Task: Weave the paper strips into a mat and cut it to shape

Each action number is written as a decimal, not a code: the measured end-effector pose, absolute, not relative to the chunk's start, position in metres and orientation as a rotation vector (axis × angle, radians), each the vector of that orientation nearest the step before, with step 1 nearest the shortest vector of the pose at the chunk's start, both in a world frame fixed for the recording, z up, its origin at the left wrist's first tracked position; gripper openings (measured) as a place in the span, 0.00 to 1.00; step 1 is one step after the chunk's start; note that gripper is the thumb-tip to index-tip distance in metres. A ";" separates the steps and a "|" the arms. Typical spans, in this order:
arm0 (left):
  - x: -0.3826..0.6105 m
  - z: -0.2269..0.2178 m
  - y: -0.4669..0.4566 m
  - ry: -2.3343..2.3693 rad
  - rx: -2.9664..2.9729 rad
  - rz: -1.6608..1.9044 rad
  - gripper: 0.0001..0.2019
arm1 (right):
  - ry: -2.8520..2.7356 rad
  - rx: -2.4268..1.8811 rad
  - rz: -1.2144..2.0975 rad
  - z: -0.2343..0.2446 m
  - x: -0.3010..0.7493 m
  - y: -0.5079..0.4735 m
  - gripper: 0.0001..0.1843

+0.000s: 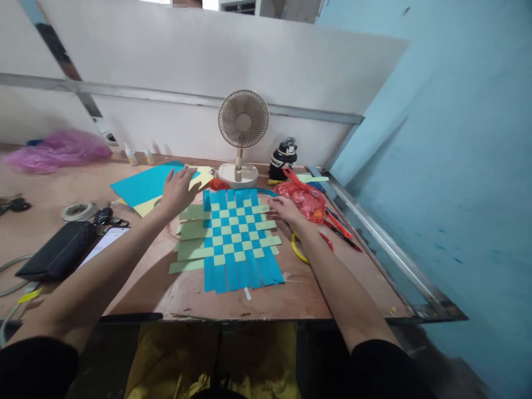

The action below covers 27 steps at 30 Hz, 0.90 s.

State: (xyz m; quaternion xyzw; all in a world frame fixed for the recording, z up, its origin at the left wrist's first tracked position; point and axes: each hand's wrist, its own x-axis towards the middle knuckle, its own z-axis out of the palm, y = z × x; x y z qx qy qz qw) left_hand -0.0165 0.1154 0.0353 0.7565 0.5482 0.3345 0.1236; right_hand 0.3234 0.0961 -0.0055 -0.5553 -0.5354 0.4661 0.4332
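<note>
A woven paper mat (pixel 231 233) of blue and light green strips lies on the table in front of me, with loose strip ends sticking out on its sides. My left hand (pixel 180 191) is above the mat's upper left corner, fingers spread and holding nothing. At the upper right edge, my right hand (pixel 285 210) has its fingers bent together on the end of a light green paper strip (pixel 264 209). The fingertips are small in view. Blue paper sheets (pixel 143 185) lie beyond my left hand.
A white fan (pixel 244 119) stands behind the mat, a black bottle (pixel 283 158) to its right. Near my right hand are a red plastic bag (pixel 305 200), a yellow tape roll (pixel 296 249) and a red cutter (pixel 338 223). Leftward lie a black pouch (pixel 58 252) and tape roll (pixel 78 211).
</note>
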 end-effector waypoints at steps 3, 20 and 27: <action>0.004 0.002 0.073 1.572 2.317 0.850 0.32 | -1.436 -1.451 1.126 -0.012 0.330 0.086 0.16; 0.003 -0.066 0.022 1.531 2.758 0.173 0.38 | -1.724 -2.163 0.268 0.037 0.439 0.012 0.12; -0.001 -0.060 0.026 1.477 2.785 0.109 0.40 | -1.807 -2.644 0.160 0.026 0.474 0.018 0.14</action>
